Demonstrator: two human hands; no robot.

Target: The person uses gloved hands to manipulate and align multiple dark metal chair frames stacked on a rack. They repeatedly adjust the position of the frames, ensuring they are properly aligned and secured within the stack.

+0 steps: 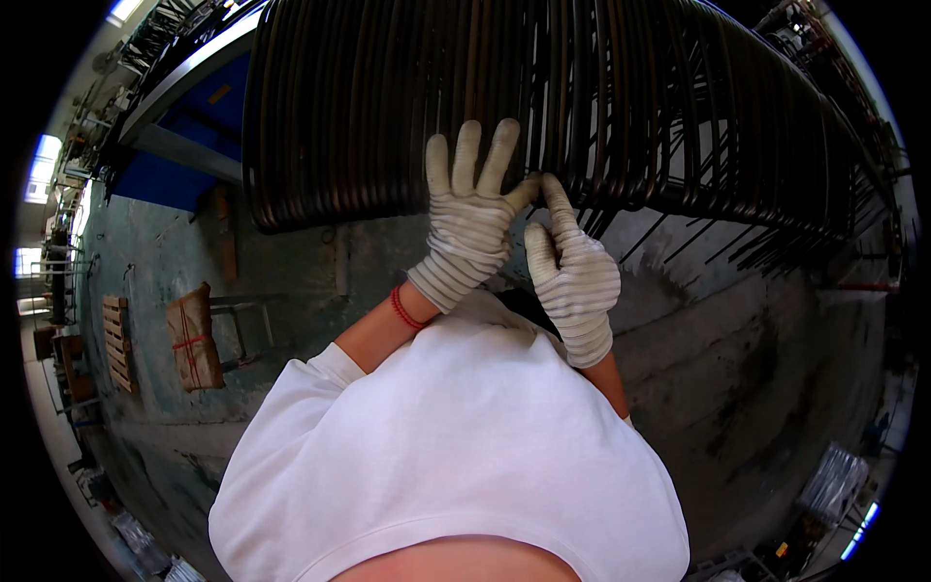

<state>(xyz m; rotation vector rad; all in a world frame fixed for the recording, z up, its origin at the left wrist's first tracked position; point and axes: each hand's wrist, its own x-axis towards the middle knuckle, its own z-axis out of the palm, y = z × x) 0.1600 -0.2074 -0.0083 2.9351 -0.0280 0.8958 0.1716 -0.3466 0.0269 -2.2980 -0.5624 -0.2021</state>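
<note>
Many dark bent tubes (339,126) are ranked side by side, presumably for reach along the row's near edge, where the left hand (470,213) is held over them, fingers spread, and the right hand (579,276) is angled in, thumb and forefinger parted, no pinch visible.

Gloved left hand (470,228) spread, right hand (577,276), dark tubes (339,116)

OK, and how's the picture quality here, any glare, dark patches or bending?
Head view: windows at the left edge look blown out; dark tubes partly merge into shadow, with thin highlights; fisheye distortion bows the surroundings, leaving black corners; gloved left hand and right hand look fairly sharp.
</note>
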